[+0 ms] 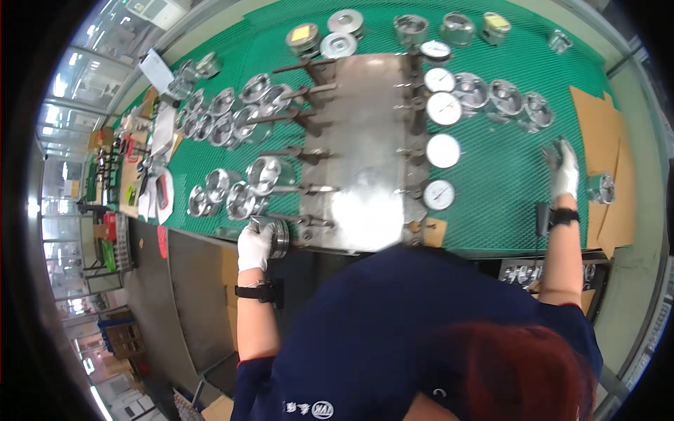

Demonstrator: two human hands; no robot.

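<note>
My left hand (255, 245), in a white glove, grips a round metal piston (279, 237) at the near left corner of a grey steel fixture plate (365, 154). Rods stick out from the plate's left side. My right hand (564, 168), also gloved, hovers with fingers spread over the green mesh mat (505, 189) and holds nothing. The piston nearest to it (602, 188) lies on cardboard just to its right.
Several round dial gauges (443, 151) line the plate's right edge. Rows of shiny pistons (232, 119) lie left of the plate, with more pistons (456, 28) along the far edge. Brown cardboard sheets (604, 126) cover the right end. A cluttered bench (133, 175) stands at the far left.
</note>
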